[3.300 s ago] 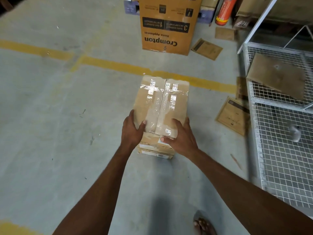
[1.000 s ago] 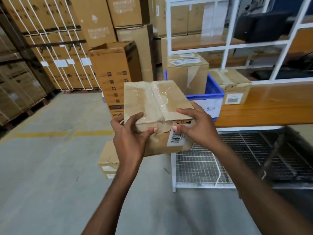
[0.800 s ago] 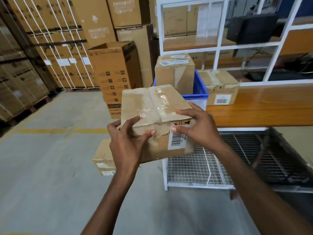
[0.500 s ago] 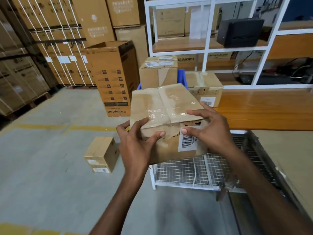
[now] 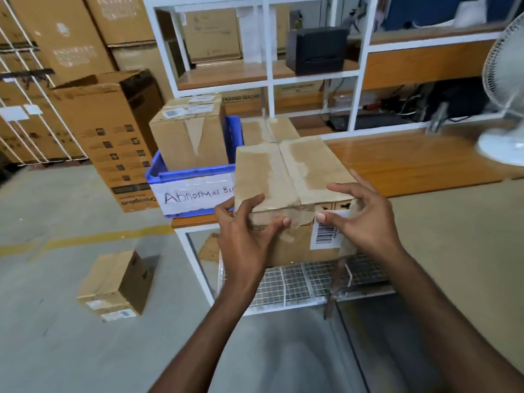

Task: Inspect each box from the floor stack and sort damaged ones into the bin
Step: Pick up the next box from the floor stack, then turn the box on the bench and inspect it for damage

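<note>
I hold a taped cardboard box (image 5: 289,174) at chest height, its barcode label facing me. My left hand (image 5: 243,236) grips its near left corner, thumb on the front face. My right hand (image 5: 363,219) grips the near right corner, fingers over the top edge. Just beyond, on the wooden table's left end, stands a blue bin (image 5: 195,177) labelled "Abnormal Bin", with a tall box (image 5: 190,134) inside it. Another box (image 5: 269,129) lies on the table behind the held one. A small stack of boxes (image 5: 113,282) rests on the floor at the left.
The wooden table (image 5: 411,163) runs to the right under a white shelf frame (image 5: 269,78). A wire mesh cage (image 5: 300,282) sits under the table. A white fan (image 5: 504,89) stands at the right. A tall Crompton carton (image 5: 113,131) and stacked cartons line the left.
I lifted the box off the floor stack, raised it and turned right toward the table. The bin and its label have come closer, and the floor stack has slid to the left.
</note>
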Available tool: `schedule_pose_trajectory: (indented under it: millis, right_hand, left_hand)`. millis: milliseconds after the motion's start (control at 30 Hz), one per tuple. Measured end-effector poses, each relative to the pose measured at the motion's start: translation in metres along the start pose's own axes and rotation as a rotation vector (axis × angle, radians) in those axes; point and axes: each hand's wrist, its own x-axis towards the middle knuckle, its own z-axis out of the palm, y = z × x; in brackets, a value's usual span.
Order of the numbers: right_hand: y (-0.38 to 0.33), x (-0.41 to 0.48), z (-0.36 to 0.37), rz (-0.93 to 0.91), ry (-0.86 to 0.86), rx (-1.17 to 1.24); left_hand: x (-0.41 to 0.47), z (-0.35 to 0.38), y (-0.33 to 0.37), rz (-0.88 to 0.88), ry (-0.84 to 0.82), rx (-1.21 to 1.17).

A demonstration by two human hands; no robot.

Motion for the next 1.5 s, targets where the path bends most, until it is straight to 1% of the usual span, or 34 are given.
schedule_pose_trajectory:
  millis: [167, 333, 433, 633, 733, 833, 933, 1033, 1100, 1200, 1300, 1400, 1500]
  right_hand:
    - [0.044, 0.021, -0.007, 0.029, 0.015, 0.039]
    - [0.091, 0.066, -0.009, 0.035, -0.055, 0.068]
    - [0.116, 0.091, -0.007, 0.026, -0.069, 0.059]
    - [0.163, 0.124, 0.012, 0.059, -0.113, 0.046]
    - [0.181, 0.13, 0.024, 0.087, -0.144, 0.033]
    - [0.182, 0.142, 0.03, 0.099, -0.166, -0.025]
    - [0.179, 0.161, 0.031, 0.156, -0.233, -0.099]
    - [0.172, 0.186, 0.04, 0.261, -0.2, -0.137]
    - [0.168, 0.205, 0.05, 0.302, -0.195, -0.186]
    - [0.166, 0.236, 0.063, 0.278, -0.23, -0.303]
    - [0.169, 0.27, 0.077, 0.268, -0.273, -0.367]
    - [0.172, 0.308, 0.091, 0.287, -0.286, -0.4]
    - [0.178, 0.342, 0.103, 0.324, -0.303, -0.417]
  left_hand:
    - [0.008, 0.049, -0.01, -0.006, -0.026, 0.001]
    - [0.024, 0.103, -0.02, -0.043, -0.017, 0.014]
    - [0.036, 0.129, -0.023, -0.061, -0.032, 0.022]
    - [0.057, 0.159, -0.048, -0.115, -0.087, 0.083]
    - [0.06, 0.169, -0.065, -0.093, -0.119, 0.079]
    - [0.072, 0.176, -0.075, -0.106, -0.153, 0.083]
    - [0.089, 0.18, -0.077, -0.138, -0.186, 0.115]
    - [0.121, 0.184, -0.086, -0.195, -0.189, 0.124]
    - [0.147, 0.186, -0.095, -0.24, -0.224, 0.142]
    - [0.182, 0.193, -0.101, -0.307, -0.349, 0.175]
    - [0.213, 0.206, -0.104, -0.354, -0.424, 0.187]
    - [0.243, 0.222, -0.111, -0.383, -0.442, 0.191]
    - [0.274, 0.238, -0.115, -0.43, -0.421, 0.196]
